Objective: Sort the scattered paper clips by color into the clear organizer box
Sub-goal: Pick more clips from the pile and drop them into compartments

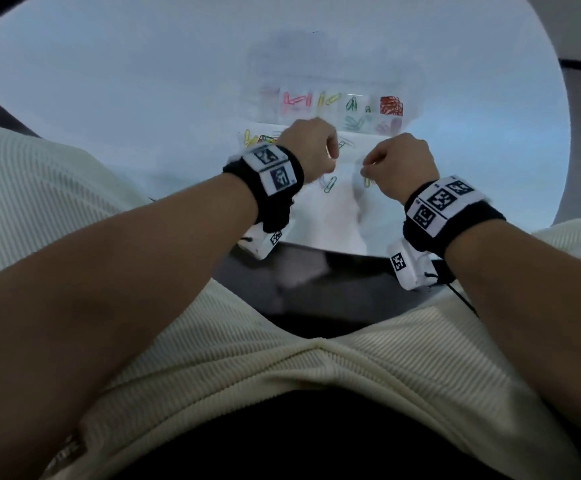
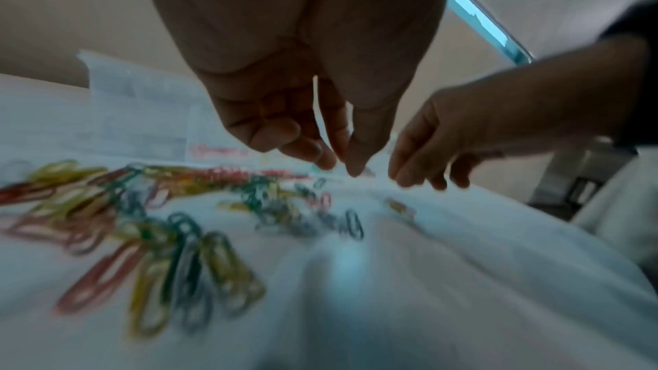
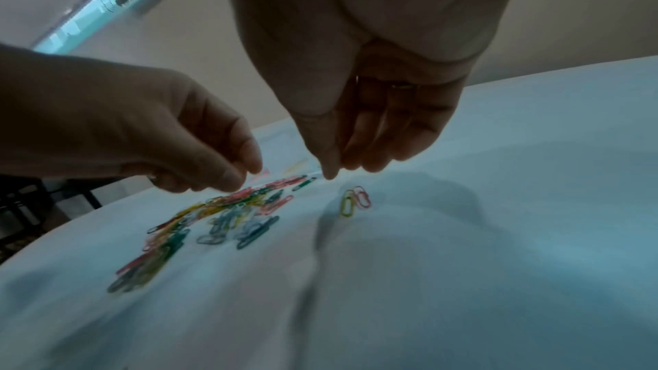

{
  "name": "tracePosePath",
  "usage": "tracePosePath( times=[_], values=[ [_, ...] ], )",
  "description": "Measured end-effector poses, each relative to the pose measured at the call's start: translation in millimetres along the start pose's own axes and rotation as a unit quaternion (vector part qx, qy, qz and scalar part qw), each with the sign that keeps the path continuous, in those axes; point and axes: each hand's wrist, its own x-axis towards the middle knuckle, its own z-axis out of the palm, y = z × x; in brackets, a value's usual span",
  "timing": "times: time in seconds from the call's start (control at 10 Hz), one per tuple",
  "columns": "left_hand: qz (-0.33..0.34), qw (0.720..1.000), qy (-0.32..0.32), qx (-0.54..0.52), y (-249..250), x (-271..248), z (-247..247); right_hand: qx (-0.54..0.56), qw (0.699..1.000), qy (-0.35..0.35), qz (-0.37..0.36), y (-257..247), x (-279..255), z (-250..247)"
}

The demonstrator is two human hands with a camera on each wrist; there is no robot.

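Mid-sort: left hand [image 1: 308, 147] and right hand [image 1: 398, 161] hover over the scattered coloured wire paper clips [image 3: 228, 213] near the white table's [image 1: 109, 98] front edge — fingertips curled together, contents indiscernible. Next: carry to the matching compartment of the clear plastic organizer box [image 1: 330, 105].

The left hand [image 2: 302, 111] hangs from the top of the view, its fingers [image 2: 313, 151] curled and its thumb tip meeting a fingertip just above the white tabletop [image 2: 445, 277]; whether anything is pinched there cannot be told. Just right of it the right hand [image 2: 438, 145] reaches in, fingers pointing down, loosely bent. A blurred heap of clips [image 2: 149, 224] in red, yellow, green and blue spreads over the near left. The box [image 2: 142, 111] stands far left.
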Motion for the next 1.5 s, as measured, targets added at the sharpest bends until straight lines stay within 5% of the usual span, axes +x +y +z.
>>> tracePosePath(
  times=[0.5, 0.7, 0.8, 1.1, 1.2, 1.3, 1.4, 1.5],
  values=[
    [0.021, 0.998, 0.030, 0.057, -26.1, 10.0, 38.9, -0.025, 0.999, 0.003, 0.031, 14.7, 6.1, 10.2],
    [0.013, 0.997, 0.039, 0.068, -21.7, 10.6, 30.6, 0.071, 0.996, -0.032, 0.044, 21.7, 10.6, 11.2],
    [-0.001, 0.998, 0.039, 0.048, -20.6, 8.3, 30.9, 0.216, 0.970, -0.055, 0.092, 22.8, 11.8, 7.1],
    [-0.054, 0.995, 0.077, -0.034, -19.4, 13.9, 16.2, 0.540, 0.818, -0.118, 0.160, -1.5, 1.5, -6.3],
    [-0.100, 0.988, 0.079, -0.090, -18.2, 14.5, -1.5, 0.523, 0.833, -0.126, 0.131, -9.1, 3.5, -3.9],
    [-0.174, 0.970, 0.057, -0.159, -27.1, 20.3, -14.0, 0.280, 0.952, -0.114, 0.051, -16.8, 3.8, 0.7],
    [-0.207, 0.959, 0.048, -0.189, -33.1, 17.4, -26.0, 0.073, 0.993, -0.086, -0.041, -16.9, 3.2, 13.2],
    [-0.208, 0.962, 0.040, -0.174, -35.4, 19.5, -21.9, 0.015, 0.995, -0.089, -0.045, -11.8, 4.6, 21.3]
  ],
)
